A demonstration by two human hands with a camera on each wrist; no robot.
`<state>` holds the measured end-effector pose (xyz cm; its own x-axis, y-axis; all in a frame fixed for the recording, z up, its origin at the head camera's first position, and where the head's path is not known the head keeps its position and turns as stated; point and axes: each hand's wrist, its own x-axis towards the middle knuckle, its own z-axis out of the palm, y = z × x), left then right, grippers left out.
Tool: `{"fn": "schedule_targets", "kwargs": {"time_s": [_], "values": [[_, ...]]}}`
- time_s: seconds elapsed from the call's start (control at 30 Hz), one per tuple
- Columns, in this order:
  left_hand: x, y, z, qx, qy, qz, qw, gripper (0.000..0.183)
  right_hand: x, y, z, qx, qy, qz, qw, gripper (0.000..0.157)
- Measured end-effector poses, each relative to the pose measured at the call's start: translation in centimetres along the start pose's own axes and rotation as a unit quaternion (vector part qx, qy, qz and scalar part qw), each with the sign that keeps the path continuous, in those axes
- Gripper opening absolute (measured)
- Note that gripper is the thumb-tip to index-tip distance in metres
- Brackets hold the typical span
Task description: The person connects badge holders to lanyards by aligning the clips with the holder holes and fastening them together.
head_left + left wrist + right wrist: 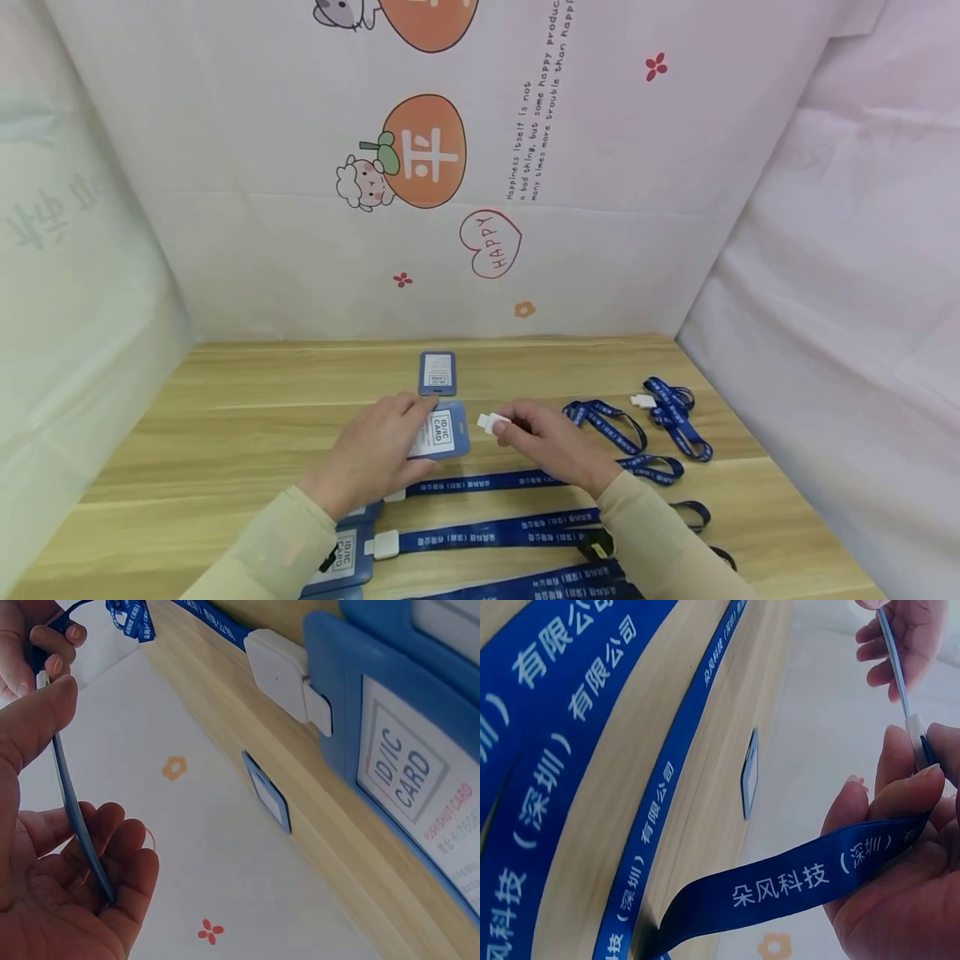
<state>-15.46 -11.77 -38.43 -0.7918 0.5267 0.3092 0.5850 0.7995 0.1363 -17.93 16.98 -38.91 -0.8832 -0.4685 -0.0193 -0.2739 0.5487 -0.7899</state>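
From my end, the blue card holder (441,433) sits at the lower centre of the head view, gripped by the left hand (375,454), its long axis running left to right, slot (462,425) facing right. The right hand (553,442) pinches a lanyard's (780,885) white clip (491,423), just beside that slot and pointing left at it. I judge that narrow gap decisive; with the holder edge-on in both wrist views, I can't tell whether they line up.
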Motion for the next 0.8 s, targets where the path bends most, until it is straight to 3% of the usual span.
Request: {"fn": "schedule_targets", "kwargs": {"time_s": [0.8], "values": [[-0.33, 0.77, 0.06, 0.0, 0.024, 0.017, 0.9996, 0.082, -0.02, -0.07, 0.77, 0.006, -0.01, -0.015, 1.0, 0.032]]}}
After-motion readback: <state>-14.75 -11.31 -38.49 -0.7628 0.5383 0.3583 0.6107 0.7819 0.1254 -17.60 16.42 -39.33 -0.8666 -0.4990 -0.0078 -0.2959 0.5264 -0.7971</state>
